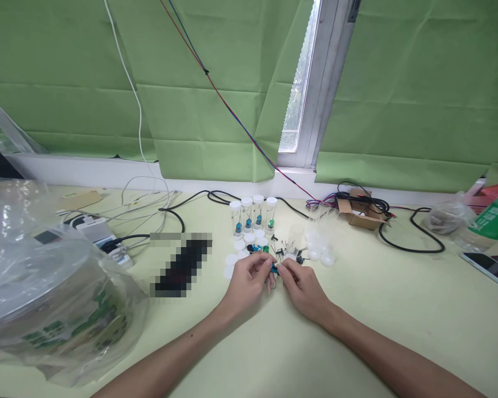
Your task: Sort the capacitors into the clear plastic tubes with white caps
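My left hand (249,276) and my right hand (301,282) meet at the middle of the pale yellow table (398,320). Both pinch a small blue part (273,269) between their fingertips. Just beyond them lie loose white caps (232,260) and several small blue, green and dark parts (265,250). Behind those stand several clear vials with white caps (253,215), each with a small blue or green part inside. More clear cups (321,251) lie to the right of the pile.
A large clear plastic bag over a round container (45,293) fills the left. Black cables (410,237) and a small cardboard box (363,213) lie at the back right. A phone (492,268) and green packet (496,218) sit far right. Green curtains hang behind.
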{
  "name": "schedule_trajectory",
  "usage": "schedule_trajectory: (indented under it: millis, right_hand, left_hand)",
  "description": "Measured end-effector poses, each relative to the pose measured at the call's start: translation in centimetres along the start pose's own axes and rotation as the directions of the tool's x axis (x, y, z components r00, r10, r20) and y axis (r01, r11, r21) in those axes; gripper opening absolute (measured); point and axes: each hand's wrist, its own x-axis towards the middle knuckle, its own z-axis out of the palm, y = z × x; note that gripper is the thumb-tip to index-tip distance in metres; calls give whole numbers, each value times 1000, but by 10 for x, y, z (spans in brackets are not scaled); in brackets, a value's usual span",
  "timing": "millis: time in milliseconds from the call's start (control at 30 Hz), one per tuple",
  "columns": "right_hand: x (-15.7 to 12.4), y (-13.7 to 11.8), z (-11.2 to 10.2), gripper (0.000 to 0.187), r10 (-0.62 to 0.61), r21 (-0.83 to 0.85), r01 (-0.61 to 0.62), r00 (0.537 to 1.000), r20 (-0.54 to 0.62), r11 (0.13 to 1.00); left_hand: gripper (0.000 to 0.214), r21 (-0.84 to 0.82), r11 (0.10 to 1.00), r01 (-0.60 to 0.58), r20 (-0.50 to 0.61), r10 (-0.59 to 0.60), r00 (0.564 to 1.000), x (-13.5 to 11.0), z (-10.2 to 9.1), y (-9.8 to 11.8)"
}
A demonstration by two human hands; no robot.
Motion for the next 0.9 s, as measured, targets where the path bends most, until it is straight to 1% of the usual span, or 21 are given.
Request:
schedule_trajectory:
  millis: [300, 500, 667, 767, 900]
  right_hand:
    - [0, 1, 1, 38, -10, -9, 10, 1000, 5, 1000]
    - [1, 1, 1, 39, -21, -3, 21, 1000, 2, 1000]
    - [2, 3, 2, 40, 6, -1, -6, 1000, -15, 1000]
    - [1, 2, 1, 36, 40, 3, -40, 998, -49, 999]
    - [0, 1, 1, 24, 68, 7, -68, 998, -18, 998]
  left_hand:
    - [24, 48, 998, -28, 25, 27, 999, -1, 0, -1]
    - [25, 66, 997, -27, 23, 26, 999, -1, 1, 1]
    - [25, 30, 999, -11, 20, 11, 1000, -1, 2, 1]
    - [24, 3, 1000, -1, 2, 1, 1000, 0, 1, 1]
    - [23, 6, 1000, 3, -10, -3, 1000, 3, -2, 1]
